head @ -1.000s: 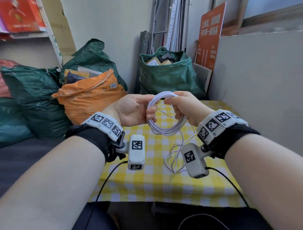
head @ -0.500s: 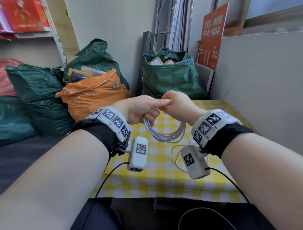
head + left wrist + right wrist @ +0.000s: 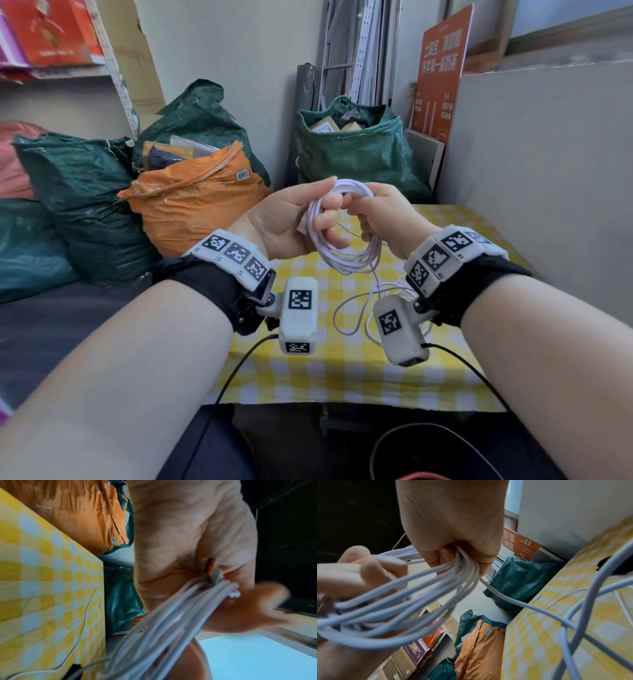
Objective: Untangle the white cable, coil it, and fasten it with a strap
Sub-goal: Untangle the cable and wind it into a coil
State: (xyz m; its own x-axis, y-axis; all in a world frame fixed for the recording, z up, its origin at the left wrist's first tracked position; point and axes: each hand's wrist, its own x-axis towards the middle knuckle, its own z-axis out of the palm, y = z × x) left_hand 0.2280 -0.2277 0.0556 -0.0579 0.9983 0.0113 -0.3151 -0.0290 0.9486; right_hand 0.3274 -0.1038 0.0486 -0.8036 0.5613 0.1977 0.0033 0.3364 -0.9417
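Coiling underway: left hand (image 3: 291, 219) and right hand (image 3: 383, 214) clamp the cable (image 3: 346, 257); next, wind in the slack at 6 o'clock.

Counting what is showing
Two hands (image 3: 284, 219) (image 3: 383, 216), one white cable (image 3: 342, 257), one orange bag (image 3: 191, 205), three green bags (image 3: 359, 157) are showing.

Both bare forearms wear a black fabric wrist cuff (image 3: 205, 284) topped by a white plastic band of square black-and-white markers (image 3: 236, 255). A white boxy wrist camera (image 3: 298, 315), marker-tagged, hangs from each cuff, trailing a thin black cable (image 3: 239, 370).
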